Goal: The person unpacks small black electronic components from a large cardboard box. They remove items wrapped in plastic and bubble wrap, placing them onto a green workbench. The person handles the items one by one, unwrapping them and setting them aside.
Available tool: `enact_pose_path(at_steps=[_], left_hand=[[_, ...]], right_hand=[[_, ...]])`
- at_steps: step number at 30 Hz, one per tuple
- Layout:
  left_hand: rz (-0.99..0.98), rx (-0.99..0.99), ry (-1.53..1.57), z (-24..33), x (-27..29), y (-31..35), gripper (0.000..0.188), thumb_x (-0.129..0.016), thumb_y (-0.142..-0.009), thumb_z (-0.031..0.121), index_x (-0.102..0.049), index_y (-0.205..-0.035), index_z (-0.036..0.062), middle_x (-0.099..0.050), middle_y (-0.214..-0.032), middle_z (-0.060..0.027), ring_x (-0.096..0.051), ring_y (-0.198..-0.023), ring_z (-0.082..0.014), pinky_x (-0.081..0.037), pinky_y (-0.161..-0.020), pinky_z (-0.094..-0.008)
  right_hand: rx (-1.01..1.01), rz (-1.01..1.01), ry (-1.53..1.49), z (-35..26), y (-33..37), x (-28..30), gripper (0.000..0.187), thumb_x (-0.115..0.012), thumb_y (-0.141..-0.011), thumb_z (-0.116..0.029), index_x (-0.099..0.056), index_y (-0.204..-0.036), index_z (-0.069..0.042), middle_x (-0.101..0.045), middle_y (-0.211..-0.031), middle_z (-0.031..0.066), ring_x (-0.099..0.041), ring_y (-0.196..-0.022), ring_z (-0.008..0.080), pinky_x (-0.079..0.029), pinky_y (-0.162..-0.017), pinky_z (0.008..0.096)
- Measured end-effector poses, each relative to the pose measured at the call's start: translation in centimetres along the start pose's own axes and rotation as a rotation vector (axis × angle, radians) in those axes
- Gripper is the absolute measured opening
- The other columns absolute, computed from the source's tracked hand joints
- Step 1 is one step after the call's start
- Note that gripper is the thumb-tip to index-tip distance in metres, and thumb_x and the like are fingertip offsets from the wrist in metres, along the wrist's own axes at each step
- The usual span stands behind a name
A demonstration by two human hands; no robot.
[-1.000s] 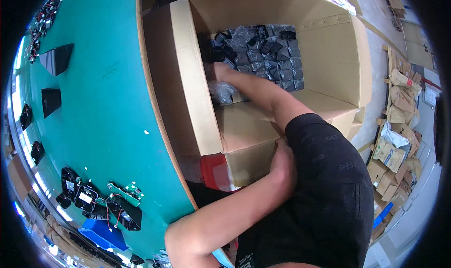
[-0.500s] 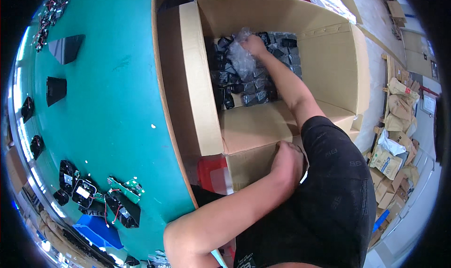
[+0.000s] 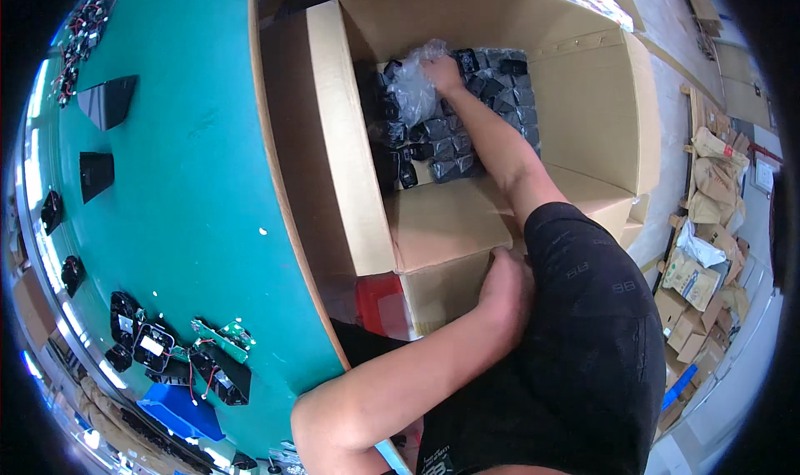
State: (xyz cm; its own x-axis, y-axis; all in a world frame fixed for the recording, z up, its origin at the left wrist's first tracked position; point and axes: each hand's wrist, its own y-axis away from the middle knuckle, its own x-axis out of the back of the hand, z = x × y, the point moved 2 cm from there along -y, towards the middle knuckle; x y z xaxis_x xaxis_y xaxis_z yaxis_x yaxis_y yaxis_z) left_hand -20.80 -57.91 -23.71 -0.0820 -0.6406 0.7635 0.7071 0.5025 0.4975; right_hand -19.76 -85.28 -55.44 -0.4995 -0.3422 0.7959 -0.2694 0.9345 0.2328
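We have our right hand [image 3: 443, 75] closed on a crumpled clear bag [image 3: 414, 98] inside the carton [image 3: 587, 112], over black parts [image 3: 456, 168]. Our left hand [image 3: 505, 285] touches the near flap [image 3: 443, 298]; we cannot tell how far open it is.

Green table [image 3: 192, 208] — blue bin [image 3: 185, 414]

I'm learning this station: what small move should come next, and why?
Probably lift the crumpled clear plastic bag aside with the right hand: that hand already grips it, and the bag hides some of the black film-wrapped pieces in the cardboard box.
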Motion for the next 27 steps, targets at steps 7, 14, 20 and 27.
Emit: enact_pose_path(at_steps=[7, 14, 20, 27], left_hand=[[0.49, 0.122, 0.019, -1.0, 3.1, -0.2, 0.024, -0.049, -0.076, 0.018, -0.056, -0.096, 0.0056, -0.054, -0.094, -0.0121, -0.049, -0.094, -0.0238, -0.034, -0.09, -0.0379], [0.96, 0.156, 0.255, -1.3, 6.7, 1.8, 0.092, -0.074, -0.052, 0.04, -0.033, -0.13, 0.0158, -0.027, -0.131, -0.0211, -0.028, -0.121, -0.0381, -0.022, -0.098, -0.0497], [1.065, -0.285, 0.767, -0.3, 7.6, 3.2, 0.089, -0.072, -0.055, 0.014, -0.026, -0.131, 0.0103, -0.039, -0.115, -0.0248, -0.041, -0.105, -0.0426, -0.039, -0.086, -0.0439], [1.031, -0.351, 0.886, 0.3, 8.4, 2.9, 0.04, -0.053, -0.066, -0.001, -0.054, -0.105, 0.0082, -0.056, -0.089, -0.0215, -0.056, -0.082, -0.0391, -0.047, -0.072, -0.0418]], right_hand=[[0.527, -0.221, 0.078, -5.7, 7.8, 9.0, 0.028, -0.053, -0.073, -0.024, -0.055, -0.07, 0.004, -0.055, -0.064, 0.0202, -0.053, -0.057, 0.031, -0.042, -0.055, 0.039], [0.714, -0.174, 0.31, -12.0, 25.8, 26.7, 0.021, -0.054, -0.071, -0.018, -0.059, -0.085, -0.003, -0.058, -0.074, 0.0171, -0.056, -0.065, 0.0327, -0.046, -0.059, 0.0378], [0.425, -0.011, -0.53, -8.6, 32.9, 29.5, 0.032, -0.052, -0.074, -0.012, -0.053, -0.103, 0.001, -0.058, -0.089, 0.0118, -0.058, -0.073, 0.0216, -0.045, -0.067, 0.0316], [-0.007, -0.329, -0.657, -11.4, 37.3, 33.9, 0.047, -0.05, -0.084, -0.018, -0.036, -0.125, 0.0, -0.042, -0.121, 0.0073, -0.04, -0.111, 0.0164, -0.031, -0.094, 0.0311]])
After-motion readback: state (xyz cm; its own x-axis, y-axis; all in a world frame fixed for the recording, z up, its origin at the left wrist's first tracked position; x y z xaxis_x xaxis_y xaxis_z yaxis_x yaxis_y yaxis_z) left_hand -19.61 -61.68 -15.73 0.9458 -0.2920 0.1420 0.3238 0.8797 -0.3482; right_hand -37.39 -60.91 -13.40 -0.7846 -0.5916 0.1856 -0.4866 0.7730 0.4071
